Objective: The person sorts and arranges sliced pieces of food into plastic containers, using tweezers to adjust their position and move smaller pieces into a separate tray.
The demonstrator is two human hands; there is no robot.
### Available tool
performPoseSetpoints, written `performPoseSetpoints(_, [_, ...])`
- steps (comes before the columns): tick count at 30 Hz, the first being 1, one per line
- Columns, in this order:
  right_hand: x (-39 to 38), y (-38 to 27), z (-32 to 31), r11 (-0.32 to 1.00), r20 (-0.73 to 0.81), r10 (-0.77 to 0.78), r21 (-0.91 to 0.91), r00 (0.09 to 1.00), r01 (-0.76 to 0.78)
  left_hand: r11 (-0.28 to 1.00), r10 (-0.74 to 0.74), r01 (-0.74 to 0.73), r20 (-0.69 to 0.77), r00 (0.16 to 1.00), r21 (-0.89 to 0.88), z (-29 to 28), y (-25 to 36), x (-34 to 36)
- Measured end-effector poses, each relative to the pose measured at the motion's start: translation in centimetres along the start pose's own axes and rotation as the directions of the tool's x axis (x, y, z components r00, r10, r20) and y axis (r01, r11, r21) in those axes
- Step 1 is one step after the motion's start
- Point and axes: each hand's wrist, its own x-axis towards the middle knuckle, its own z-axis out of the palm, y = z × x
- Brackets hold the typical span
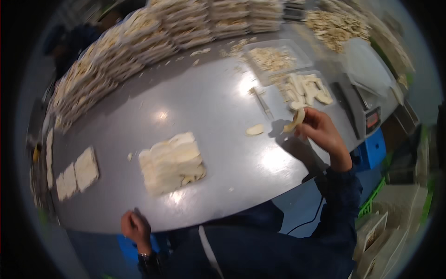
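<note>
My right hand (321, 134) is closed on a curved, pale cream slice (294, 122), pinched between thumb and fingers above the right side of the metal table. It looks like dried mushroom, but I cannot be sure. Just beyond is a clear tray of long pale slices (310, 89). A single oval slice (255, 129) lies to the hand's left, near a slim light-coloured tool (262, 103) of unclear kind. My left hand (135, 228) rests at the near table edge with curled fingers and nothing visible in it. Ahead of it lies a rectangular layer of overlapping slices (171, 162).
Stacked clear trays of slices (181, 23) line the far edge. A tray of small pieces (274, 58) and a loose heap (337, 28) stand at far right, near a scale with a lit display (372, 119). Smaller slice blocks (86, 169) lie at left.
</note>
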Motion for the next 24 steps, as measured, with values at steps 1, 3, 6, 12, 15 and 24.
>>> performPoseSetpoints(1, [-0.6, 0.2, 2.0, 0.999, 0.048, 0.012, 0.033, 0.999, -0.013, 0.999, 0.046, -0.046, -0.008, 0.999, 0.005, 0.1, 0.3, 0.3])
performPoseSetpoints(3, [-1.5, 0.1, 6.7, 0.996, 0.127, -0.012, 0.089, 0.992, 0.000, 0.998, 0.068, -0.069, -0.036, 0.997, -0.003, 0.3, 0.7, 0.7])
performPoseSetpoints(6, [-1.9, -0.6, 10.2, 0.971, 0.246, 0.106, -0.236, 0.963, -0.047, 0.989, 0.150, -0.149, -0.051, 0.987, 0.019, 0.6, 1.6, 2.0])
performPoseSetpoints(12, [-1.9, -0.5, 12.3, 0.942, 0.258, -0.099, -0.286, 0.961, 0.174, 0.992, 0.124, -0.126, -0.056, 0.991, -0.020, -0.3, 2.1, 1.9])
performPoseSetpoints(15, [-2.1, -1.3, 11.5, 0.774, 0.240, -0.273, -0.520, 0.932, 0.361, 0.990, 0.139, -0.140, -0.035, 0.990, -0.014, -0.2, 1.8, 1.4])
performPoseSetpoints(24, [-1.2, -3.5, 14.8, 0.645, 0.312, -0.412, -0.564, 0.856, 0.516, 0.993, 0.109, -0.112, -0.098, 0.989, -0.032, 0.1, 1.4, 1.2])
